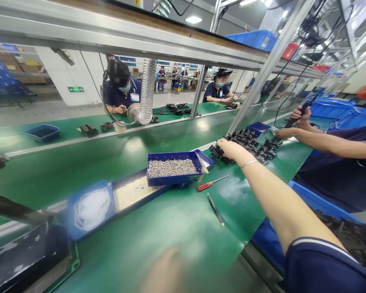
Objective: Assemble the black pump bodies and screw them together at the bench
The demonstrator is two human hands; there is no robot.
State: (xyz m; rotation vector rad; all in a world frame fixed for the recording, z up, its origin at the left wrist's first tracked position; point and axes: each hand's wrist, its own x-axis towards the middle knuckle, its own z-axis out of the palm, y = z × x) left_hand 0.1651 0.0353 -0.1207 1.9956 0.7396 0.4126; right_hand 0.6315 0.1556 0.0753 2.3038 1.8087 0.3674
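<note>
My right hand (pixel 230 149) reaches out to the left end of a pile of black parts (pixel 251 142); its fingertips are down at the parts, and what they grip is hidden. My left hand (pixel 164 270) is a motion-smeared shape at the bottom edge, over the green bench (pixel 122 244), its fingers not readable. Between the hands lie a red-handled screwdriver (pixel 205 186) and metal tweezers (pixel 215 208). A blue box of small metal pins (pixel 172 167) rests on a longer tray (pixel 134 203) holding small pale pieces.
A blue tray with white strands (pixel 91 207) sits at the left. At right, a co-worker's hands (pixel 300 118) hold a dark tool. A blue bin (pixel 332 215) of dark parts is beneath my right arm. A metal post (pixel 262 69) rises behind the pile.
</note>
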